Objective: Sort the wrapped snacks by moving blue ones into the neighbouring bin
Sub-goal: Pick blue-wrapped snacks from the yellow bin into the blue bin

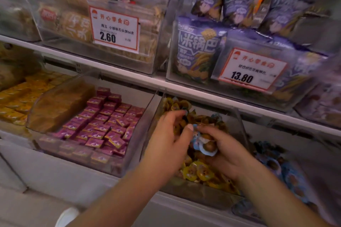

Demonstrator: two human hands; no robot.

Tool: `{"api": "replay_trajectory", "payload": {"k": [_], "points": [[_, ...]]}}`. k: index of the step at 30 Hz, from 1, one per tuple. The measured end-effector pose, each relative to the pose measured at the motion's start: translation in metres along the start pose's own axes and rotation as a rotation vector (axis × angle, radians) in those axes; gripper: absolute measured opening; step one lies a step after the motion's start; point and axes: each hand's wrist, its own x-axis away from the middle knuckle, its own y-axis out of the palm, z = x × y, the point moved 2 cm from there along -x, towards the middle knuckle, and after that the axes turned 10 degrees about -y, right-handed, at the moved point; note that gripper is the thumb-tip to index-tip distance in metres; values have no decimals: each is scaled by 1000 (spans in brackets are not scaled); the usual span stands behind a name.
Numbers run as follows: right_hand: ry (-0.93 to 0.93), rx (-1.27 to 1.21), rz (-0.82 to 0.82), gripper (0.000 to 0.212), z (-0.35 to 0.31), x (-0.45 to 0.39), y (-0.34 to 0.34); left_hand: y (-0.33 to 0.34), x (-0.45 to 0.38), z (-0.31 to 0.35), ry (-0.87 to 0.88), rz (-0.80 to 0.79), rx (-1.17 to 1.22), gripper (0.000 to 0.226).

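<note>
Two shelves of clear plastic bins fill the view. On the upper shelf (129, 73), a bin of tan cracker packs carries a price tag (114, 29) reading 2.60, and beside it a bin of purple snack bags (198, 49) carries a tag (251, 69) reading 13.80. On the lower shelf, from the left, sit a bin of orange boxes (16, 101), a bin of small magenta boxes (108, 123), then the middle bin (238, 116) where both hands work, its clear side walls rising on either side of the wrists. That bin holds mostly yellow wrapped snacks (199, 173) with a few blue ones mixed in. The right hand (223, 151) grips a small bunch of blue wrapped snacks (204, 143) just above the yellow pile, fingers curled round them. The left hand (169, 138) reaches into the same bin, its fingertips pinching a wrapper near the back; motion blur hides which colour. The neighbouring bin (304, 155) to the right holds more blue wrapped snacks (273, 162).
</note>
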Motion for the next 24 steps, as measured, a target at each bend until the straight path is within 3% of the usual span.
{"api": "replay_trajectory", "payload": {"k": [3, 7, 9, 15, 18, 21, 24], "points": [[-2, -117, 22, 36, 8, 8, -5, 24, -5, -7, -191, -166, 98, 52], [-22, -172, 49, 25, 15, 8, -5, 50, -10, -13, -655, -261, 624, 35], [-43, -168, 98, 30, 21, 5, -2, 52, -14, -17, -784, -254, 765, 27], [-54, -76, 63, 26, 16, -1, -7, 51, -24, -23, -746, -175, 694, 18], [-102, 30, -15, 20, 6, -1, -14, 45, -27, -23, -719, -269, 672, 23], [-248, 450, -56, 26, 0, 3, -22, 35, -28, -23, -752, -344, 713, 26], [-434, 859, -212, 37, -5, 9, -22, 29, -26, -24, -747, -400, 718, 32]]}}
